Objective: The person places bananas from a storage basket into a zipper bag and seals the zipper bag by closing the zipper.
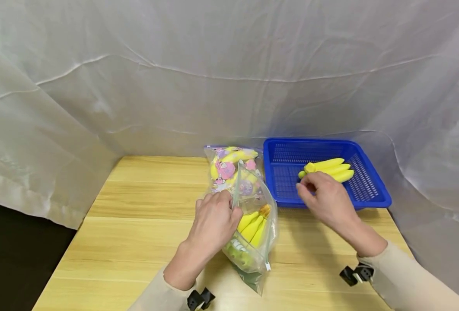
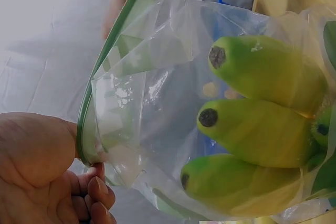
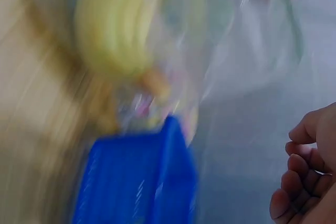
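My left hand (image 1: 215, 222) pinches the edge of a clear zip bag (image 1: 269, 246), whose green-edged mouth gapes. Inside it lies a bunch of yellow bananas (image 1: 253, 229), stem end up; in the left wrist view the bananas (image 2: 257, 129) have dark tips and show through the plastic. Green shapes fill the bag's lower part. Over the near side of a blue basket (image 1: 371, 179) hovers my right hand (image 1: 326, 196), fingers loosely curled with nothing between them. Another banana bunch (image 1: 332, 167) lies in that basket, partly hidden by the hand.
Behind the held bag lies a second zip bag (image 1: 225, 170) with pink and purple prints and bananas in it, left of the basket. A wooden table (image 1: 136, 233) is under everything. Grey cloth (image 1: 198, 103) hangs behind and at the sides.
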Motion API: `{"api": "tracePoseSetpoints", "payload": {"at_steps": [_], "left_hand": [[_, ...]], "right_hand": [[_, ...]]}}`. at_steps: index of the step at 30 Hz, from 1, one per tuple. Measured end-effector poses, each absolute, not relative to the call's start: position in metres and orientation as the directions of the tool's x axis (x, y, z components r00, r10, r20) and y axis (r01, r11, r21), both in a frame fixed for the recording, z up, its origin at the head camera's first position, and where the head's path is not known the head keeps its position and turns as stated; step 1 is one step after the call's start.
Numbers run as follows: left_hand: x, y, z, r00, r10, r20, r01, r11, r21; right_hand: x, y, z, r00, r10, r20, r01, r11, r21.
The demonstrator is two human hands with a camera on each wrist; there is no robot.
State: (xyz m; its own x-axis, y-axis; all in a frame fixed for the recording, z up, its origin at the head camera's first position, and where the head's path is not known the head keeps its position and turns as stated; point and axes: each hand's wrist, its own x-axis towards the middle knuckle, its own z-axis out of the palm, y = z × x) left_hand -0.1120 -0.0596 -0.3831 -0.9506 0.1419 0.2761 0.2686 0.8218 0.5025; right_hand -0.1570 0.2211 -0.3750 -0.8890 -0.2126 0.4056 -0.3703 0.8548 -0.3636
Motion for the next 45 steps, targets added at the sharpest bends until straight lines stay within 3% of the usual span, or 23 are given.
{"api": "tracePoseSetpoints", "payload": {"at_steps": [7, 14, 21, 28, 45], "left_hand": [[-0.111, -0.06, -0.385, -0.942, 0.154, 0.299, 0.292, 0.814, 0.503], [-0.111, -0.058, -0.387, -0.942, 0.155, 0.297, 0.294, 0.806, 0.513], [-0.111, -0.057, -0.388, -0.947, 0.159, 0.279, 0.288, 0.805, 0.519], [-0.11, -0.058, -0.389, -0.953, 0.154, 0.259, 0.273, 0.807, 0.524], [-0.112, -0.06, -0.39, -0.961, 0.152, 0.233, 0.255, 0.812, 0.524]], "right_hand": [[-0.211, 0.271, -0.403, -0.988, -0.094, 0.124, -0.135, 0.915, -0.381], [-0.252, 0.293, -0.425, -0.996, -0.074, -0.059, -0.051, 0.947, -0.316], [-0.265, 0.287, -0.437, -0.995, -0.061, -0.08, -0.032, 0.943, -0.33], [-0.274, 0.278, -0.441, -0.977, -0.205, -0.053, -0.18, 0.936, -0.303], [-0.278, 0.28, -0.464, -0.988, 0.129, -0.081, 0.137, 0.984, -0.11]]}}
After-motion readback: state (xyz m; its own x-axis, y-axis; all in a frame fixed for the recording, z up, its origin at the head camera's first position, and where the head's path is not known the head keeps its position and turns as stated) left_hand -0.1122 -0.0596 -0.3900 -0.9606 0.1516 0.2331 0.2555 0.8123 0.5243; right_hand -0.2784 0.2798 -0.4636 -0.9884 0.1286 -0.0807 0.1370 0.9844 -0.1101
